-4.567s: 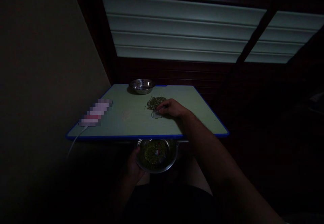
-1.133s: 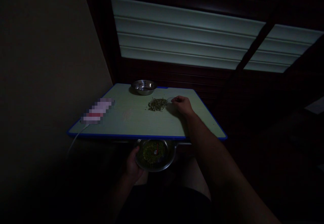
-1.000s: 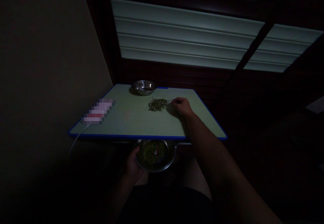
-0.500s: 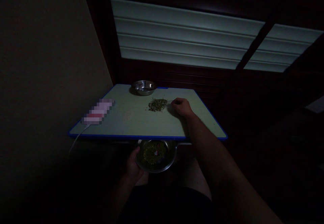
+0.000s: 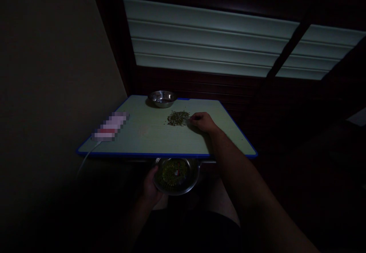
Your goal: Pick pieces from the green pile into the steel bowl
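In the head view, my left hand (image 5: 151,186) grips the left rim of a shiny metal bowl (image 5: 190,189) just below the table's front edge. Small green bean-like grains (image 5: 169,172) lie in that bowl, and a small sticker-like patch shows among them. On the tabletop, my right hand (image 5: 202,121) is closed, its fingertips at the right edge of a loose pile of small green and brown grains (image 5: 177,118). Something faint and pale shows at the fingertips; the dim light hides what it is.
A second metal bowl (image 5: 162,100) stands at the back of the pale, blue-edged table (image 5: 160,142). A blurred-out pinkish object (image 5: 111,126) with a white cable (image 5: 88,157) lies on the left. Behind the table is a dark wooden frame with pale slatted panels (image 5: 206,41).
My right hand has moved slightly left and down, closer to the pile. My left hand and the bowl it holds have stayed in place.
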`<state>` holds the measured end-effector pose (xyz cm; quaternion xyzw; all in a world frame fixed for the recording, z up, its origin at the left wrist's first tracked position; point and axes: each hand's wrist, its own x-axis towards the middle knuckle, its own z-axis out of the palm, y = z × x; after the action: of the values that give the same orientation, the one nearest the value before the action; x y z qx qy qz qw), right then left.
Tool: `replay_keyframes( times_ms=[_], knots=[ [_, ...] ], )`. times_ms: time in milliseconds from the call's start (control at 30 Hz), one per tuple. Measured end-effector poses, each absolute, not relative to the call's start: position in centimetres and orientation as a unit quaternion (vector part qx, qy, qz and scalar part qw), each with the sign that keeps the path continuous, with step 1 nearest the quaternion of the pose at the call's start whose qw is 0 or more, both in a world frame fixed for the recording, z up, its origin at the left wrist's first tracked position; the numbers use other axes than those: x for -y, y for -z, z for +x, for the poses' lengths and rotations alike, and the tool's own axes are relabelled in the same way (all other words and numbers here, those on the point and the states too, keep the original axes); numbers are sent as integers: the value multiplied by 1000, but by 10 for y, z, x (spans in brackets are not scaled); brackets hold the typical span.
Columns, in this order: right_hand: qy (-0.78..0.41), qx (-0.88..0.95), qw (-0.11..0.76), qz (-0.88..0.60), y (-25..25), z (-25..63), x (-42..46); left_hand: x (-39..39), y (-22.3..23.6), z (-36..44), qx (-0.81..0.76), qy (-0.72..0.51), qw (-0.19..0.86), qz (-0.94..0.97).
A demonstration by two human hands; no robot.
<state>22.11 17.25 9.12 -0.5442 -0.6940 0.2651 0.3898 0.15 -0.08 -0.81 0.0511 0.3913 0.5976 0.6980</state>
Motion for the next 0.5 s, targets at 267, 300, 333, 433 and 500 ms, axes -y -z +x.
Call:
replay_keyframes(
  times_ms=[267,300,333,433,500],
  knots=[
    [-342,694,383,-505,-95,216,-166,0,8,2,-404,-599,689,50],
    [-350,692,381,-504,-96,216,-165,0,8,2,-405,-599,689,52],
    [-358,689,379,-504,-97,215,-165,0,7,2,-404,-599,689,54],
    [-370,675,384,-509,-100,215,-164,1,6,2,-408,-600,687,52],
    [-371,661,395,-519,-102,217,-164,2,4,3,-409,-602,684,51]
  ],
)
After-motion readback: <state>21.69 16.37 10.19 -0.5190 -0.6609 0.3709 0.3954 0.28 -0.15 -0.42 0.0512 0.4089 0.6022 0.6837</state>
